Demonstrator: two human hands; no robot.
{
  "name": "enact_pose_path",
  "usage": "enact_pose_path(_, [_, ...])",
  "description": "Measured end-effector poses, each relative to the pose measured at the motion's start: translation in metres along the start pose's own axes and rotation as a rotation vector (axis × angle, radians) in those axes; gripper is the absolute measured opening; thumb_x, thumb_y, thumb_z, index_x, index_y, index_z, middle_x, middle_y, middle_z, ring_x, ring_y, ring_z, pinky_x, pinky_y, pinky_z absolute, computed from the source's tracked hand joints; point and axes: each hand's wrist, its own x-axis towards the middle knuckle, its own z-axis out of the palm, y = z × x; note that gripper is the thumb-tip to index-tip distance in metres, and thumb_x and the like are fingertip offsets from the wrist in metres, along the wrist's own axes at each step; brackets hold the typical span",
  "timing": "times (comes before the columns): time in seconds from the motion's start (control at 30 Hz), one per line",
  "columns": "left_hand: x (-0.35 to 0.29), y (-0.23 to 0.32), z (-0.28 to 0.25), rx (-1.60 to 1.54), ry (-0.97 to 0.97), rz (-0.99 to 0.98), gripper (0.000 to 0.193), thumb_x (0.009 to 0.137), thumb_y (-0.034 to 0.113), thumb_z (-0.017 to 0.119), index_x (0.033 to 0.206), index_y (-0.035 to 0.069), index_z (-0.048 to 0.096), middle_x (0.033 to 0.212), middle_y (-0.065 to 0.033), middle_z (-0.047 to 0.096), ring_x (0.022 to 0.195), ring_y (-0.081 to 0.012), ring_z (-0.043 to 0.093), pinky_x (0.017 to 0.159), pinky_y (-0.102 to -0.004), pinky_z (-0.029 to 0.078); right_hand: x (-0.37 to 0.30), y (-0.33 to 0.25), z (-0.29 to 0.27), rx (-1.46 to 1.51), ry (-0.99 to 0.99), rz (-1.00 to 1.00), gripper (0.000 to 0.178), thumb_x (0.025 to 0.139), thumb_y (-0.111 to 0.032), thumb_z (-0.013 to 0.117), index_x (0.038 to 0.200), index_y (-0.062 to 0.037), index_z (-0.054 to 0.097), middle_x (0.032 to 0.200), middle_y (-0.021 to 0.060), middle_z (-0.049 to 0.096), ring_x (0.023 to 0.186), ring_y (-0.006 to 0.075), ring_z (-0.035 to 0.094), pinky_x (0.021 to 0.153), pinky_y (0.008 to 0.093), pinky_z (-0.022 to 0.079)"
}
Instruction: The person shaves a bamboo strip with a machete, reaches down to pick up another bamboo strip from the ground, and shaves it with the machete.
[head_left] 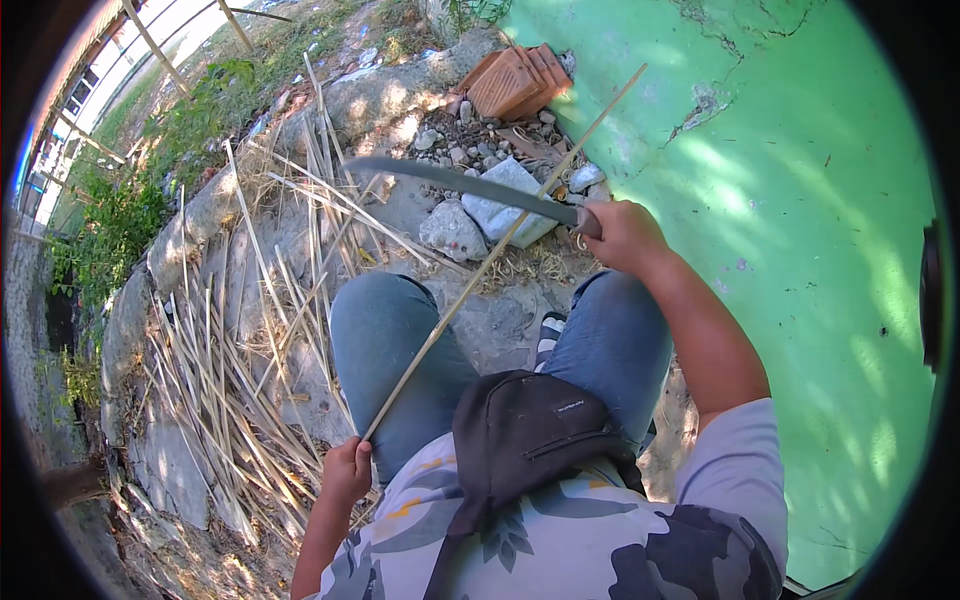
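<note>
My left hand (346,468) is closed around the lower end of a long thin bamboo strip (436,333), beside my left knee. The strip slants up and away to the right, past my knees. My right hand (622,236) grips the handle of a machete (470,183), whose long curved grey blade points left. The blade crosses the strip near the handle; whether they touch I cannot tell. Beyond the blade, a white block (507,205) and a rough grey stone (453,232) sit on the ground, with pale shavings (530,266) scattered nearer me.
Many cut bamboo strips (225,400) lie heaped on the ground at my left. Orange roof tiles (518,82) are stacked at the far side, near rubble (470,140). A green wall (800,250) runs along my right. A black bag (540,430) rests across my lap.
</note>
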Motion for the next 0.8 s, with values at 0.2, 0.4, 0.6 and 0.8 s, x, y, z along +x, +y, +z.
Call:
enact_pose_path(0.2, [0.01,-0.008,0.001,-0.058,-0.029,0.023,0.048,0.104,0.039,0.045,0.078,0.0,0.055,0.06,-0.0203,0.054,0.057,-0.0417,0.057,0.055,-0.0445,0.044,0.008,0.002,-0.01,-0.149,-0.014,-0.298,0.016,0.072,-0.016,0.071,0.08,-0.0079,0.06,0.069,0.0158,0.063,0.067,0.0389,0.063,0.062,0.048,0.049])
enact_pose_path(0.4, [0.006,-0.001,0.001,-0.078,-0.038,-0.03,0.05,0.105,0.04,0.043,0.079,0.0,0.057,0.06,-0.0203,0.054,0.056,-0.0411,0.057,0.054,-0.0443,0.043,0.012,0.009,0.005,0.016,0.014,0.098,0.018,0.076,-0.019,0.07,0.086,-0.0065,0.062,0.074,0.0183,0.065,0.069,0.0394,0.064,0.062,0.0472,0.048])
enact_pose_path(0.6, [0.003,-0.015,0.004,-0.076,-0.021,0.003,0.05,0.104,0.041,0.043,0.079,0.0,0.057,0.059,-0.0196,0.053,0.054,-0.041,0.056,0.053,-0.0441,0.043,0.002,-0.027,0.002,-0.049,-0.072,-0.227,0.018,0.07,-0.018,0.072,0.082,-0.0114,0.061,0.07,0.013,0.063,0.069,0.0391,0.063,0.063,0.0488,0.049])
enact_pose_path(0.8, [0.01,0.007,-0.005,-0.053,-0.057,-0.045,0.049,0.104,0.04,0.044,0.079,0.0,0.057,0.06,-0.0207,0.055,0.058,-0.0436,0.058,0.055,-0.0455,0.045,0.024,0.014,-0.011,-0.101,-0.009,0.13,0.022,0.071,-0.022,0.073,0.088,-0.0109,0.064,0.074,0.0157,0.066,0.074,0.0385,0.066,0.065,0.0486,0.051])
